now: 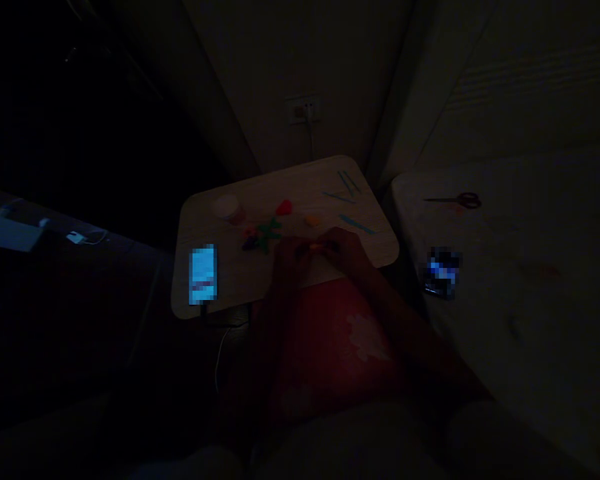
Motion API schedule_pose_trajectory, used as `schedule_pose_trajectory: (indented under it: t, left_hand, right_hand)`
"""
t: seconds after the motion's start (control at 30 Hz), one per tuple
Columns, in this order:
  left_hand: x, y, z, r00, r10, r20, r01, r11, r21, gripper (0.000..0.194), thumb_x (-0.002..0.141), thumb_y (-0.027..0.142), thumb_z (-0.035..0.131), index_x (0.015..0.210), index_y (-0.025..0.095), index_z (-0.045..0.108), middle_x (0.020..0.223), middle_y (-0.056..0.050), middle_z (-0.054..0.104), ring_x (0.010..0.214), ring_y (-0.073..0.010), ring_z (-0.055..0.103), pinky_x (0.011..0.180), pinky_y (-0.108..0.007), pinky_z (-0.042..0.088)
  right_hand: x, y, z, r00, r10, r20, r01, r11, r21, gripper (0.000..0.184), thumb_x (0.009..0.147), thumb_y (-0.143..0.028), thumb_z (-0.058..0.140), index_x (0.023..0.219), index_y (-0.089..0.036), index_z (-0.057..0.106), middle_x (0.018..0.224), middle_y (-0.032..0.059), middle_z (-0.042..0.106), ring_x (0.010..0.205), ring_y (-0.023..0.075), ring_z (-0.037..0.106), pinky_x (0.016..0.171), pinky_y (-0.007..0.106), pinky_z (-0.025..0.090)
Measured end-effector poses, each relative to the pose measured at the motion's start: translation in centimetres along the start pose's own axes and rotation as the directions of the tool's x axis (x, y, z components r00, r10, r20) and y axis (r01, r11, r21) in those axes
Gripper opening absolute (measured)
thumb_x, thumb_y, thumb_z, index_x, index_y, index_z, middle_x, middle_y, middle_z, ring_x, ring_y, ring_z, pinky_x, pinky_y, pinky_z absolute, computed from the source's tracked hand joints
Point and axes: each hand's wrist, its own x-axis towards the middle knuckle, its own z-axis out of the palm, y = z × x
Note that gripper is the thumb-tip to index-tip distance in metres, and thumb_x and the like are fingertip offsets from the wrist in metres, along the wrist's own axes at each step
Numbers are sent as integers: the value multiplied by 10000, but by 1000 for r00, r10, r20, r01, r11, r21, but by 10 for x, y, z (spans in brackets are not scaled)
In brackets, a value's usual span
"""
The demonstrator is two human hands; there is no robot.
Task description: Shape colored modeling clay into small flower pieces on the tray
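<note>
In the dim light both hands meet near the front edge of a small light table (230, 287). My left hand (290, 259) and my right hand (344, 245) have their fingers closed from either side on a small orange piece (317, 247), perhaps modelling clay. Most of the fingertips are lost in shadow. Just beyond them lies a yellow-orange lump (313, 219). Left of it are a red lump (284, 207) and green crossed strips (269, 233). Beside the strips sit a pinkish-red piece (250, 232) and a dark blue piece (251, 243).
A pale tub (227, 207) and a lit phone (203, 275) occupy the table's left. Thin sticks (349, 183) and a blue strip (357, 224) lie at its right. Scissors (467, 200) and another lit device (442, 273) rest on the pale surface to the right.
</note>
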Motion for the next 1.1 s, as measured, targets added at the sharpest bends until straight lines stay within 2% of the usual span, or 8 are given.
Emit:
schedule_pose_trajectory:
  t: [0.23,0.4,0.53,0.63,0.73,0.9,1.1]
  left_hand:
    - [0,-1,0,998,-40,-42,41,999,12,109,802,240,849,894,212,800,934,-70,782,925,-273,680,923,-428,518]
    - [1,3,-2,998,-59,-8,59,997,58,105,835,297,841,886,212,803,904,-61,792,896,-259,694,895,-409,531]
    - [1,6,-3,999,-34,28,30,990,139,138,884,342,796,925,211,792,939,-61,801,912,-249,702,898,-398,542]
    - [0,4,-2,999,25,30,-29,988,149,127,877,307,790,944,201,771,970,-68,792,920,-251,700,911,-404,543]
    - [-1,0,-1,999,40,-4,-40,995,87,100,887,279,767,941,197,747,963,-66,773,918,-238,698,891,-382,547]
    - [-4,1,-2,988,-29,-148,17,996,-86,175,907,362,771,984,211,729,968,-48,774,924,-209,714,866,-344,568]
    - [-3,8,-2,989,114,-93,-125,984,-124,188,948,400,737,964,218,780,983,-63,790,926,-208,737,887,-370,593]
  right_hand:
    - [3,-1,-1,1000,6,20,-6,1000,-9,104,859,-243,804,953,-228,846,948,97,771,878,241,687,808,351,512]
    - [4,-7,0,999,16,42,-11,992,-123,137,936,-303,744,958,-207,839,960,114,753,886,241,684,820,356,513]
    - [2,-11,0,998,42,38,-32,972,-235,188,973,-343,694,1001,-217,830,1021,116,751,957,256,686,823,353,510]
    - [0,-8,-1,999,40,31,-32,974,-222,159,954,-303,708,1029,-224,823,1048,105,762,980,253,696,834,344,516]
    - [-1,-3,0,999,22,38,-16,987,-159,176,917,-221,718,1061,-228,820,1065,92,783,990,249,711,867,345,526]
    - [-2,-4,3,1000,5,15,-3,995,-103,210,910,-201,707,1089,-238,812,1092,82,803,1009,258,719,904,374,530]
    - [-2,-3,7,999,-35,-2,34,984,-172,111,899,-238,718,976,-220,796,1037,99,773,981,266,688,874,383,525]
